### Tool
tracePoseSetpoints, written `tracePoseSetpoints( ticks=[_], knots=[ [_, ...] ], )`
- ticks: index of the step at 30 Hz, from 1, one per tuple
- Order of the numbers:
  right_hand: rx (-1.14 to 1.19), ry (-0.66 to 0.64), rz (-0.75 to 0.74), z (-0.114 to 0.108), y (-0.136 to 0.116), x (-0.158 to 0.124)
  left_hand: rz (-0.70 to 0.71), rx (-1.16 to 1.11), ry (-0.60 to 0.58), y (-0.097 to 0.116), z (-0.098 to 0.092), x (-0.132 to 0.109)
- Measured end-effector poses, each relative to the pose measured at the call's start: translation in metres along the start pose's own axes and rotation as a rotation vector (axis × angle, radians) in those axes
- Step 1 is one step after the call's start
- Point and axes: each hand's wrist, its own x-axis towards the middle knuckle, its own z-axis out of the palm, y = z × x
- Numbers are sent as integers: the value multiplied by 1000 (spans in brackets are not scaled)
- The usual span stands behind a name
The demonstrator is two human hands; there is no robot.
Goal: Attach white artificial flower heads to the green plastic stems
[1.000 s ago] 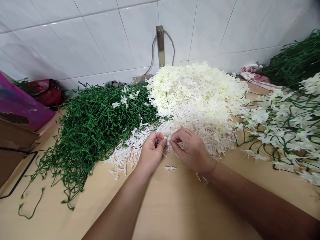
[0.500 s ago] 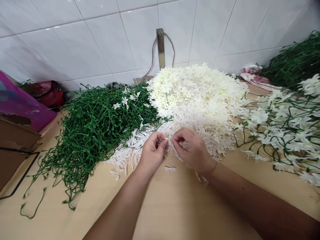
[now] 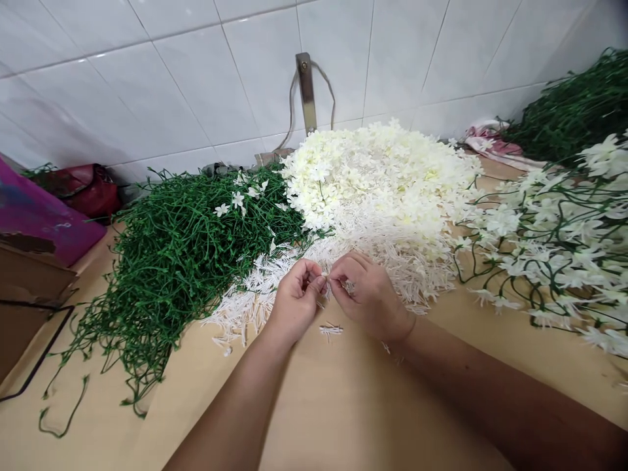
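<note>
My left hand point(image 3: 297, 297) is closed, thumb and forefinger pinching a small white flower piece point(image 3: 326, 286). Against its other side, the fingertips of my right hand point(image 3: 367, 294) are pinched together, meeting the left fingertips. Most of the piece is hidden by the fingers. Just beyond both hands spreads a heap of thin white stamen-like sticks point(image 3: 392, 245). Below the fingertips, a small bunch of these sticks point(image 3: 331, 330) lies on the tan tabletop point(image 3: 314, 405).
White artificial flower heads point(image 3: 377, 163) are piled at the back. Green plastic stems point(image 3: 186, 242) form a big heap on the left, beside a cardboard box point(image 3: 29, 288) and a red bag point(image 3: 88, 186). Assembled white flowers on green stems point(image 3: 549, 248) lie right, with more stems point(image 3: 574, 108) behind.
My right fingertips have closed in toward the left ones, covering more of the white piece. The whole view has shifted slightly; the heaps look unchanged.
</note>
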Motion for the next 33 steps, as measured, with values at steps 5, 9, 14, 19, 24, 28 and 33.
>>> tracePoseSetpoints(
  ticks=[5, 9, 14, 19, 24, 28, 33],
  knots=[
    [312, 0, 330, -1, 3, 2, 11, -90, -24, -1, -2, 1],
    [610, 19, 547, -1, 5, 5, 7, -147, -1, 2, -3, 2],
    [813, 61, 658, 0, 5, 7, -2, -142, 41, 5, -3, 2],
    [799, 35, 636, -1, 1, 6, -7, -103, 66, 3, -2, 1],
    [756, -6, 580, -5, -3, 8, 11, -51, 22, 4, -4, -1],
    [802, -56, 574, -5, -2, 7, -14, -113, -14, 3, -8, -3],
    [882, -135, 509, -6, -2, 8, -55, -183, -30, 2, -10, -3]
  ],
)
